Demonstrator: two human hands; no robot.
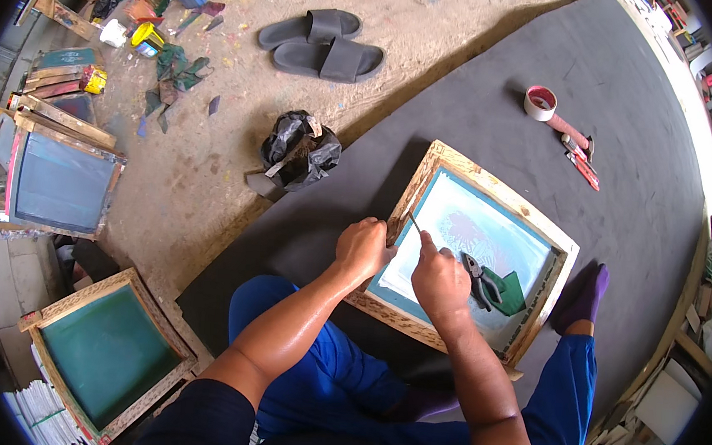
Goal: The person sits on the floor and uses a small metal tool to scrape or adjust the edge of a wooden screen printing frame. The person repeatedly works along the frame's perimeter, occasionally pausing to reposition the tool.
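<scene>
A wooden screen-printing frame [502,189] lies tilted on a dark mat between my legs, with pale blue-white mesh [449,203] stretched inside it. My left hand [362,248] is closed over the frame's left rail, thumb toward the inner edge. In my right fist [441,281] is a thin metal-shafted tool [414,222]; its tip meets the inner side of that same rail, and its handle is mostly hidden by the fingers. Beside the right hand, dark-handled pliers [478,281] rest on the mesh, next to a dark green scrap [508,293].
On the dark mat [623,235] at the far right lie a tape roll [539,104], a hammer [570,132] and a red-handled tool [582,168]. Sandals [328,46] and a black plastic bag [299,151] are on the floor. More frames [111,354] stand at the left.
</scene>
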